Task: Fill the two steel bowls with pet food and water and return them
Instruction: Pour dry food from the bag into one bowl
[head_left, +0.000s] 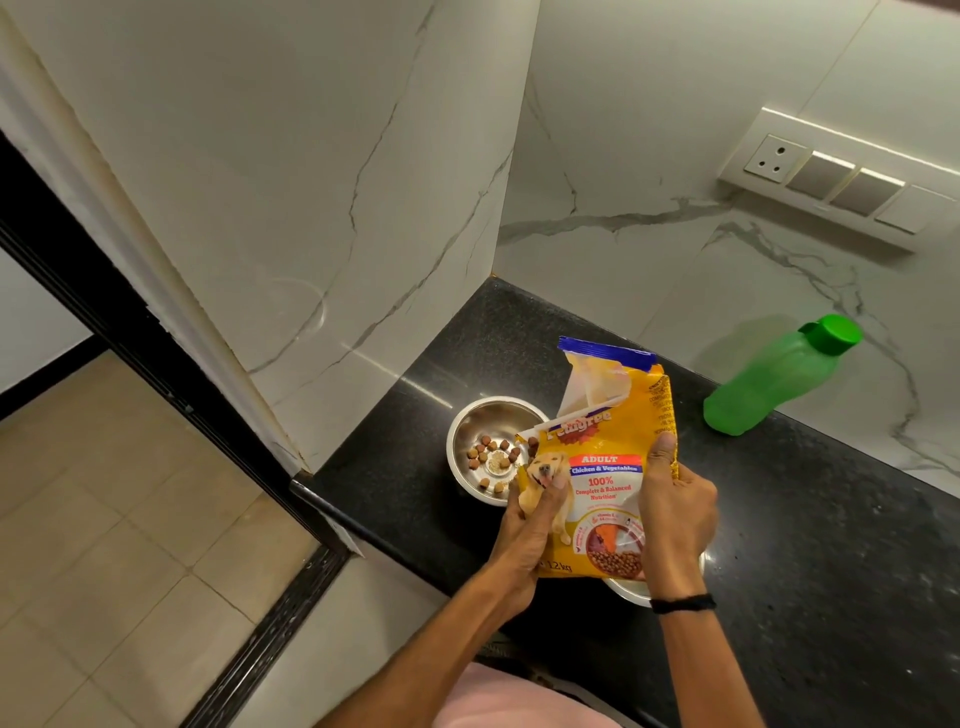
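A yellow pet food bag (605, 467) is tilted left over a steel bowl (470, 423) on the black counter. Several brown kibble pieces (491, 460) lie in that bowl, and one sits at the bag's torn corner. My left hand (527, 535) grips the bag's lower left side. My right hand (675, 512) holds its right edge. A second steel bowl (631, 592) shows only as a rim under the bag and my right wrist; its inside is hidden. A green water bottle (774, 379) with its cap on stands at the back right.
The black granite counter (831, 571) ends at its left edge beside a marble-clad wall (311, 234). A switch panel (831, 176) sits on the back wall. Beige floor tiles (104, 519) and a dark door threshold lie to the left, below.
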